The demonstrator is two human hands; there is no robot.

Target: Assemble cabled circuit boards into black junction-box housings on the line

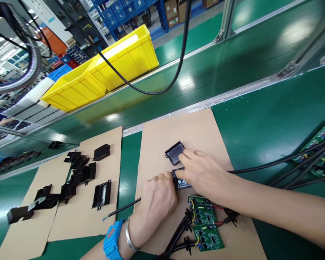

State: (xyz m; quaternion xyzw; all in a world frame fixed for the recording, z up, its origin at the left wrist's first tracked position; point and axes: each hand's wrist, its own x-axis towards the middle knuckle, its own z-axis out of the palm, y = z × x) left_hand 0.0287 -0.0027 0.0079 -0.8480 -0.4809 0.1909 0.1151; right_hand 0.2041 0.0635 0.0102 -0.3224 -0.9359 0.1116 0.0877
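A small black plastic housing (183, 183) with a circuit board inside lies between my hands on the cardboard. My left hand (159, 195) is closed on its left side, the fingertips hidden. My right hand (203, 173) reaches over from the right, its lower fingertip pressed onto the housing. Its upper fingers overlap the edge of an open black cover (174, 153) just beyond; whether they grip the cover I cannot tell. A thin black cable (123, 208) with bared wire ends sticks out left of my left hand. Several green circuit boards (208, 238) with wires lie nearer me.
Several black plastic cases (101, 195) lie on cardboard sheets (83, 224) at left. Yellow bins (124, 57) stand beyond the bench rail. A black cable (154, 93) hangs in a loop above. More wired boards (316, 148) and cables lie at far right on the green surface.
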